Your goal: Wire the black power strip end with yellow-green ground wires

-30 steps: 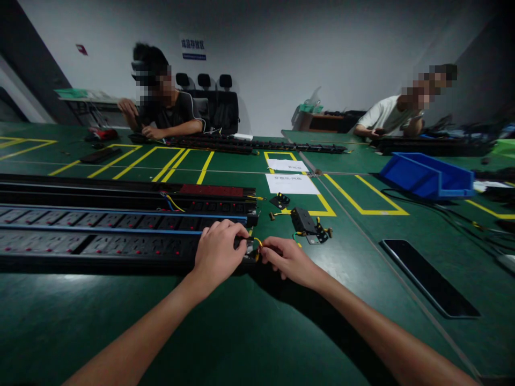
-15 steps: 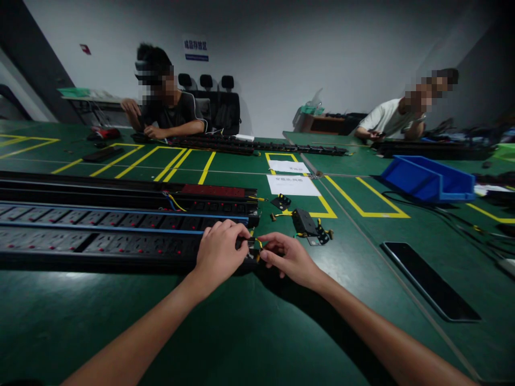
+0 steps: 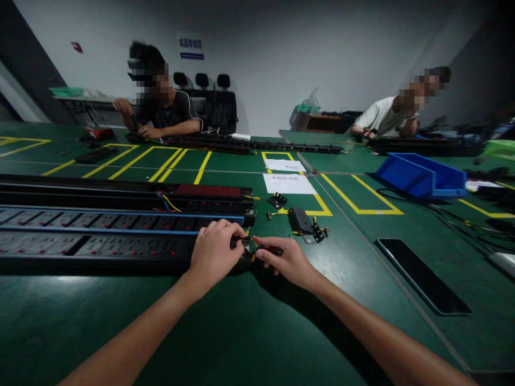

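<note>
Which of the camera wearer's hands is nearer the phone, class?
Right. The right hand is left of the phone, by the front socket strip; the left hand is farther left, over its end.

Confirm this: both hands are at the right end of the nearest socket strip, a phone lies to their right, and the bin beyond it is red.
The colour is wrong: the head view shows a blue bin beyond the phone. The left hand, right hand and socket strip are as stated.
</note>
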`<state>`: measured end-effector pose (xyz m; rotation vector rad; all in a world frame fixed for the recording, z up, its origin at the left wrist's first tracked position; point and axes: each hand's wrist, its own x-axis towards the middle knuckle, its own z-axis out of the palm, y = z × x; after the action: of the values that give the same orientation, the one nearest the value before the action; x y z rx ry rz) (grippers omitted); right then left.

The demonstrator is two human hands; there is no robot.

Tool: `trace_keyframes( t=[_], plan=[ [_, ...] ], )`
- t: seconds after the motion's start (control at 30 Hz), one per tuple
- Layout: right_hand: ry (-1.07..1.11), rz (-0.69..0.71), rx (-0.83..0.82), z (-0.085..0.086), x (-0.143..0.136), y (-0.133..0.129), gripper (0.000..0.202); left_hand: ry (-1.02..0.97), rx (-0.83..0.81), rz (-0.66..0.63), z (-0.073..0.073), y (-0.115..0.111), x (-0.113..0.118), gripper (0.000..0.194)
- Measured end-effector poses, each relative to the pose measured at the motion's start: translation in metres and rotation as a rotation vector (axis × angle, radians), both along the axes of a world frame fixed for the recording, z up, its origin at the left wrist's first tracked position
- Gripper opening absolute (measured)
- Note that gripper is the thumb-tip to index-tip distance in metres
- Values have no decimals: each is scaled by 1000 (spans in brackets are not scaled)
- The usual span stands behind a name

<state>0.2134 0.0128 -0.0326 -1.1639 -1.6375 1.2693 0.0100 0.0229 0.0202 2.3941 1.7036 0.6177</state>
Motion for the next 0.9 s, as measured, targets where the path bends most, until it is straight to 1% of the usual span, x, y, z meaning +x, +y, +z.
trace_keyframes(
  t=[0.33, 0.67, 0.9],
  plan=[
    [31, 46, 6, -1, 4, 3, 46, -3, -8, 5, 2, 0, 0, 14],
    [21, 42, 40, 2, 3, 2, 44, 14, 6, -4, 1, 1, 0, 14],
    [8, 48, 48, 0, 2, 2, 44, 11, -1, 6, 0, 1, 0, 14]
  ],
)
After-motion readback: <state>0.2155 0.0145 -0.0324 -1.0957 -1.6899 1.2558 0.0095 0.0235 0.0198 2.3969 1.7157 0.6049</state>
